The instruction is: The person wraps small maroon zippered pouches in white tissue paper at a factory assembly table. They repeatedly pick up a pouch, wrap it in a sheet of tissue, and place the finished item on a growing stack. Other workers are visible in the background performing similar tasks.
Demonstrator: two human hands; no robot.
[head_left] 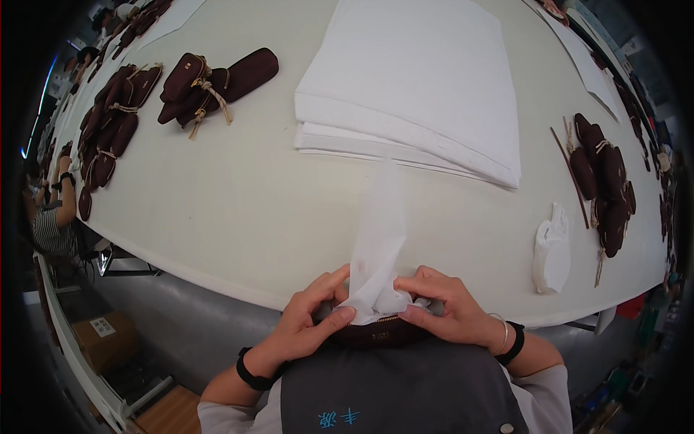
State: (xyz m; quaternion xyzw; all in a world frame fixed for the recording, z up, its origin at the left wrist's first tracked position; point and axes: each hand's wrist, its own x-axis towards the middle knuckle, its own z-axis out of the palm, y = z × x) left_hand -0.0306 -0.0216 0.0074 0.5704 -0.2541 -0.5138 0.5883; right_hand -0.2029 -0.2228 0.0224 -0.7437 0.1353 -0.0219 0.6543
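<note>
At the table's near edge, against my apron, is a dark brown zip pouch (379,335) with its zipper side up. White tissue paper (379,249) bunches at the zipper opening, and a long strip of it stands up over the table. My left hand (312,312) is closed at the left end of the opening, its thumb pressing on the paper and pouch edge. On the right side my right hand (450,307) is closed too, thumb at the zipper edge and fingers on the crumpled paper. Much of the pouch is hidden under my hands.
A stack of large white sheets (412,87) lies ahead. Brown pouches with cord ties lie in piles at left (191,83), far left (116,119) and right (611,184). A white glove (551,253) and a thin brown stick (570,177) are at right. Another person (54,224) works at far left.
</note>
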